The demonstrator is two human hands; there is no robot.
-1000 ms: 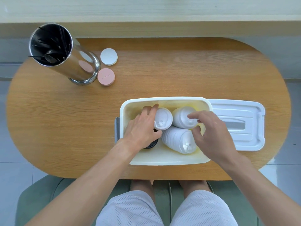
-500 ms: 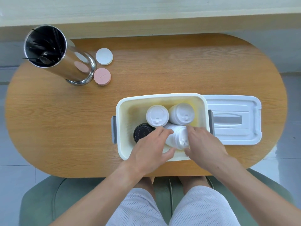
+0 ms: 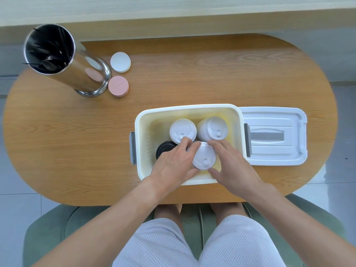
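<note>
Wood-grained and oval, the table (image 3: 192,74) is carrying a cream plastic bin (image 3: 138,120) with rounded corners near its front edge, and a moulded bin lid (image 3: 275,155) is lying just beside it. Inside the bin, the left hand (image 3: 173,166) and right hand (image 3: 233,168) are curling round a smooth white cup (image 3: 204,157) from both sides, gripping it just in front of a second cup (image 3: 183,130) and beside a round black cap (image 3: 163,148).
</note>
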